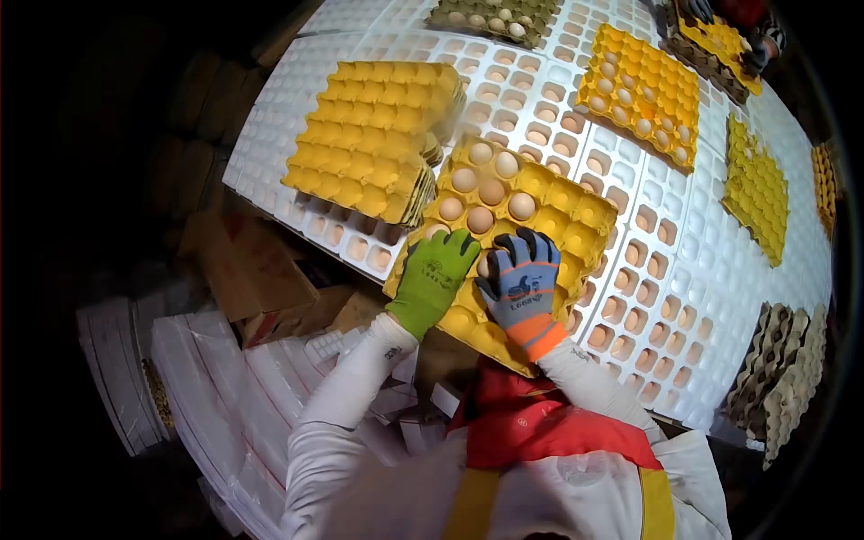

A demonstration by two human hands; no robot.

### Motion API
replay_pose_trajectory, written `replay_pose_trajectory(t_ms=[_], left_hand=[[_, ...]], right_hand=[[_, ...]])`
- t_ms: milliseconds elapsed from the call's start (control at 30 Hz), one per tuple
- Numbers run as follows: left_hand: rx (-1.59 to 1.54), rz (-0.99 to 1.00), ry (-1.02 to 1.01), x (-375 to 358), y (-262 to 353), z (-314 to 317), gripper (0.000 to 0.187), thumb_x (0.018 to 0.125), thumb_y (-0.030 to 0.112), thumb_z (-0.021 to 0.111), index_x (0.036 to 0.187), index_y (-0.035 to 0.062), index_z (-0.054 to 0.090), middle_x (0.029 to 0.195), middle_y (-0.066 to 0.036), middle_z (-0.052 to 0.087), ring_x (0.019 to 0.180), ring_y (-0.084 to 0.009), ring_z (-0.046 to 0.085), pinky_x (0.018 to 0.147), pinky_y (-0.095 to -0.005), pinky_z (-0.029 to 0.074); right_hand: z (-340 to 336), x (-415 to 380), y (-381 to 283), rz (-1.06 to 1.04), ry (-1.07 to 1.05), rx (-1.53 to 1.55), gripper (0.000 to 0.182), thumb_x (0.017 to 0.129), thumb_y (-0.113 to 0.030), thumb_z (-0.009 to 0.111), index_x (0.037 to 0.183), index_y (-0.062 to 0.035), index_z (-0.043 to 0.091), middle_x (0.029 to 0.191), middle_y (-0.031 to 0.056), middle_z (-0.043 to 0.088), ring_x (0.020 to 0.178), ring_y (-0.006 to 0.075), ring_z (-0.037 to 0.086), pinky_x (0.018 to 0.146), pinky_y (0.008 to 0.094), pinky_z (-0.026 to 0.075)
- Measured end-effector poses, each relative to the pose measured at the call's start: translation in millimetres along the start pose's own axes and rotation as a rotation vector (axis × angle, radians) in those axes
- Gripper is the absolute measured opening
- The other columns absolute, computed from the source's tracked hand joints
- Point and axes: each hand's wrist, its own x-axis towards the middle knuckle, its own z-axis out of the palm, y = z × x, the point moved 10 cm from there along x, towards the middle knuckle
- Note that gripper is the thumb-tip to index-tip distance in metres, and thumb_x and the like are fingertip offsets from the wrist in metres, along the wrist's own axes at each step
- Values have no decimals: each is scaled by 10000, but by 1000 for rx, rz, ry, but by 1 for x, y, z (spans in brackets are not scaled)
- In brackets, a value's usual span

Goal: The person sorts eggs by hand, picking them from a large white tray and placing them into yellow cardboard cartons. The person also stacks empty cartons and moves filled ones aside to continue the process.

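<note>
A yellow egg tray (580, 211) lies tilted at the table's near edge, with several eggs (491, 191) in its upper left cups. Over its left side is my left hand (430, 283), in a green glove, its fingers curled down around an egg (436, 231) that partly shows past the fingertips. My right hand (524, 286), in a blue-grey glove with an orange cuff, bends over the tray's middle. An egg (484, 266) shows between its thumb and fingers. Both palms face down, hiding the cups beneath.
A stack of yellow trays (360, 139) stands left on white cell trays (693, 297) holding many eggs. Another yellow tray with eggs (639, 94) lies farther back. Grey trays (778, 373) lean at right. Cardboard boxes (252, 270) lie below left. Another person's gloved hand (763, 49) is at far right.
</note>
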Motion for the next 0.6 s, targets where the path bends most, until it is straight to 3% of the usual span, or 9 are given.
replay_pose_trajectory(t_ms=[67,100,167,233,300,400,467,533,600], left_hand=[[-187,76,81,-2,-8,-12,283,822,113,633,1103,130,611,1015,-55,579,969,-297,572,797,-421,472],[-275,115,127,-3,-14,-18,253,829,117,626,1081,130,612,992,-52,572,950,-292,573,784,-416,472],[-368,141,169,-8,-22,-26,306,807,108,688,1107,108,630,1070,-72,609,961,-298,606,795,-416,503],[-562,134,295,-12,-40,-41,341,800,104,727,1129,95,637,1118,-87,621,992,-289,628,816,-399,526],[-1379,-384,317,-44,-85,5,414,889,202,764,1223,43,578,1180,-81,608,1082,-193,626,872,-300,562],[-1729,-477,382,-64,-108,6,482,851,279,806,1202,34,584,1103,-61,610,973,-190,646,800,-317,575],[-930,-519,243,-46,-105,-19,442,829,295,813,1131,35,622,1025,-66,613,917,-223,650,739,-345,562],[-270,-432,265,-22,-89,-34,390,785,370,822,949,52,667,906,-88,605,837,-286,637,635,-411,514],[-188,-471,206,-11,-81,-18,416,788,439,805,891,65,656,890,-93,606,810,-290,635,622,-423,506]], right_hand=[[-17,-5,7,-16,65,238,525,706,-291,863,1105,-45,626,1301,149,544,1132,348,558,1032,505,411],[-17,-4,22,96,78,541,465,687,-107,835,1089,-71,606,1237,131,564,1115,302,590,995,436,474],[-20,9,44,305,165,1082,537,690,-4,791,1179,-55,574,1240,129,547,1058,284,608,935,386,520],[-37,47,32,74,99,767,603,703,-10,770,1268,-86,575,1265,132,534,1061,293,606,906,357,541],[-23,75,1,-208,-88,45,469,743,-91,755,1194,-147,640,1233,116,554,1043,307,604,850,383,546],[20,88,-16,-385,-343,-294,305,790,-148,710,1093,-172,672,1146,77,573,1019,298,597,791,404,535],[19,94,-18,-467,-368,-271,337,786,-173,753,1110,-155,658,1108,70,600,983,290,628,739,386,541],[-9,94,4,-236,-244,260,372,790,-158,777,1135,-145,641,1108,75,624,954,252,658,724,363,548],[-13,89,29,-11,-260,745,417,812,-121,756,1200,-130,605,1155,74,631,939,200,668,754,338,555]])
